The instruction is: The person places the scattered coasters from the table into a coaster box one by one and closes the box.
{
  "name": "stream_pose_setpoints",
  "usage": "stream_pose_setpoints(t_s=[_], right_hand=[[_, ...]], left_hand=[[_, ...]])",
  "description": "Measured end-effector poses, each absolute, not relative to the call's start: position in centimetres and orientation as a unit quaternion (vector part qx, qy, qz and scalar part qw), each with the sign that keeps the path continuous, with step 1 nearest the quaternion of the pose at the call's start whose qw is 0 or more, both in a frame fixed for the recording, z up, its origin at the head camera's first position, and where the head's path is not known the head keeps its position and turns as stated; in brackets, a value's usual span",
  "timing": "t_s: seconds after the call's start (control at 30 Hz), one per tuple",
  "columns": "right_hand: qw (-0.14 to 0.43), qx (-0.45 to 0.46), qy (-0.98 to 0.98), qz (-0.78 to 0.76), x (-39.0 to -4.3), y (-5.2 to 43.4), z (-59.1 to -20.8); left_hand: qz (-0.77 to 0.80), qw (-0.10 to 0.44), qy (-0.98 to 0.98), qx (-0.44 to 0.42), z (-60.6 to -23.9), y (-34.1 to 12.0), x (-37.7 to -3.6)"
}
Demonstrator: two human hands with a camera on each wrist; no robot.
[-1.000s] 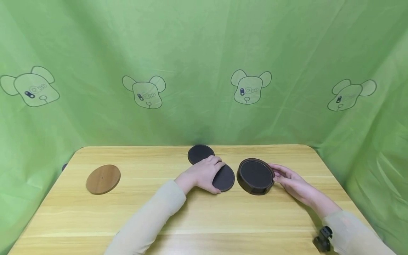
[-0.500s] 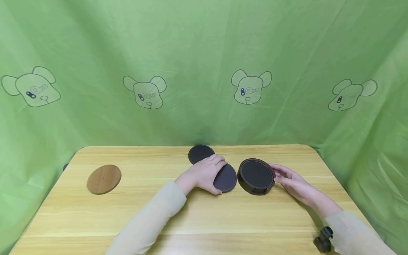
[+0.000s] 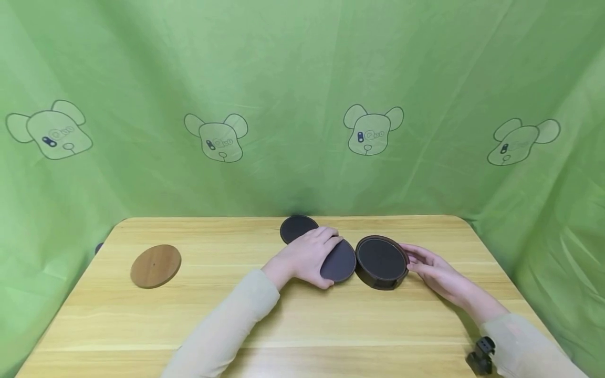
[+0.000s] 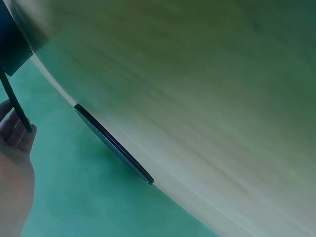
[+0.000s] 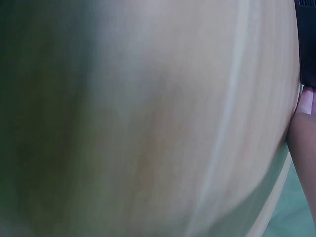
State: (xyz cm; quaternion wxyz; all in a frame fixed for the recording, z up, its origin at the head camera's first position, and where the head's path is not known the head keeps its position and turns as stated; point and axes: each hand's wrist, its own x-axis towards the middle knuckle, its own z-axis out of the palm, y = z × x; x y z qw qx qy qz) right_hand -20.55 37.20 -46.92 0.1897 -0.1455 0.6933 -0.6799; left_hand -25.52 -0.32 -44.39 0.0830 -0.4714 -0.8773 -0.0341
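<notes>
In the head view my left hand (image 3: 308, 257) grips a round black coaster (image 3: 340, 261) by its rim, thumb at the near side and fingers at the far side. The left wrist view shows that coaster (image 4: 18, 104) tilted and off the table, close to the dark holder (image 4: 14, 44). My right hand (image 3: 437, 274) holds the right side of the round dark-brown holder (image 3: 375, 282), thumb at the front; some fingers are hidden behind it. A black coaster (image 3: 381, 257) lies inside the holder. Another black coaster (image 3: 296, 228) lies flat at the table's back edge, partly behind my left hand.
A round wooden disc (image 3: 156, 266) lies on the left part of the light wooden table (image 3: 302, 336). A green curtain (image 3: 293, 178) hangs right behind the table. A small black device (image 3: 481, 356) is at the right sleeve.
My left hand has moved slightly right with the coaster, which has come up against the holder's left side and tilted more. The right hand and holder have stayed nearly still.
</notes>
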Motion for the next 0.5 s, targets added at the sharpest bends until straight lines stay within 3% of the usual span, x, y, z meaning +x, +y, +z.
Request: stream_pose_setpoints(t_s=[0.5], right_hand=[[0.189,-0.135,0.705,-0.67,-20.6,37.3,-46.9]], left_hand=[[-0.054,0.099,-0.88,-0.461,-43.2,1.2,-25.7]])
